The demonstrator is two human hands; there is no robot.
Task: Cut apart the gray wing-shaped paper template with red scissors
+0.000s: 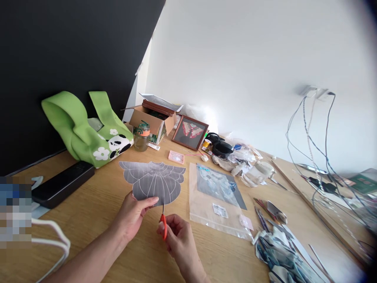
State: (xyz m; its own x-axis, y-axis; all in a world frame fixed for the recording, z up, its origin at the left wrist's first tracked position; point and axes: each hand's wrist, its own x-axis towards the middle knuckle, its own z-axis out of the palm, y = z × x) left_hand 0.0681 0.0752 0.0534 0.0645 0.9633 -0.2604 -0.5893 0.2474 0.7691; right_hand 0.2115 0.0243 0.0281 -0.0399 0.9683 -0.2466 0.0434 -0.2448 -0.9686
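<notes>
Between the thumb and fingers of my left hand (138, 208) is the lower edge of a dark grey paper cutout (156, 181). White curved lines fan across it, and its outline is scalloped like butterfly wings. My right hand (179, 236) has its fingers in the red-orange handles of a pair of scissors (163, 226). The narrow blades point away from me and meet the cutout's bottom edge, just right of my left thumb. How far the blades are apart is too small to tell.
A clear zip bag (203, 204) with a dark sheet lies to the right. Behind stand a green panda bag (88, 137), a bottle (141, 137), a cardboard box (147, 122) and a framed butterfly picture (190, 133). A black case (63, 184) is at left, crumpled cloth (279, 251) at right.
</notes>
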